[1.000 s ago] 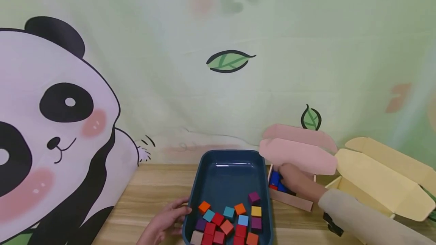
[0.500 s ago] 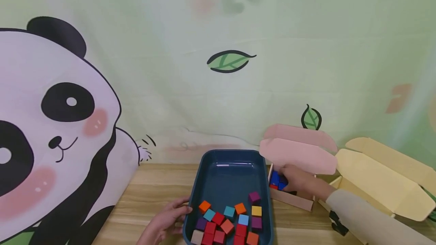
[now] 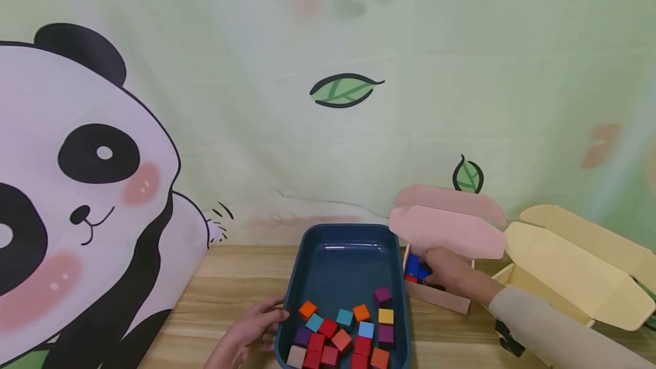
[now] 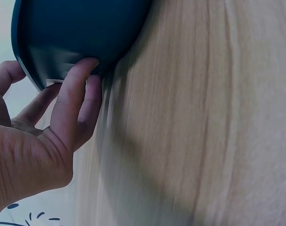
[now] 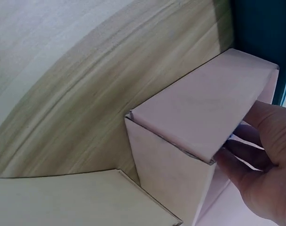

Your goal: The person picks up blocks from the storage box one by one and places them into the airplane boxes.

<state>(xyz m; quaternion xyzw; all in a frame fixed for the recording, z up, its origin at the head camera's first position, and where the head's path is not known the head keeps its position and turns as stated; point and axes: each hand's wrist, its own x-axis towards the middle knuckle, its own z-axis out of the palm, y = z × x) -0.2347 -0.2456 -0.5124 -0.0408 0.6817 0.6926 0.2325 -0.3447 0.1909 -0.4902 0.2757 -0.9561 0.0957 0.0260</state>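
Observation:
My left hand (image 3: 252,328) rests against the left side of a dark blue tray (image 3: 348,229). In the left wrist view its fingers (image 4: 67,101) touch the tray's outer wall, not wrapped round it. Several coloured cubes lie in the near half of the tray, such as a yellow cube (image 3: 386,316) and a teal cube (image 3: 345,318). My right hand (image 3: 450,271) reaches into the pink box (image 3: 438,296), thumb and fingers bent about a blue block (image 3: 423,272). Beside that block lies another blue block (image 3: 413,265). The box's front wall hides the fingertips in the right wrist view.
The pink box's lid (image 3: 448,229) is folded up behind it. A pale yellow box (image 3: 564,266), its lid raised, stands to the right under my sleeve (image 3: 553,323). All sit on a wood-grain table (image 3: 230,272) before a panda-print backdrop (image 3: 256,101).
My right hand has drawn slightly to the right inside the pink box, and its thumb shows more beside the blue block. My left hand and the tray have kept their place.

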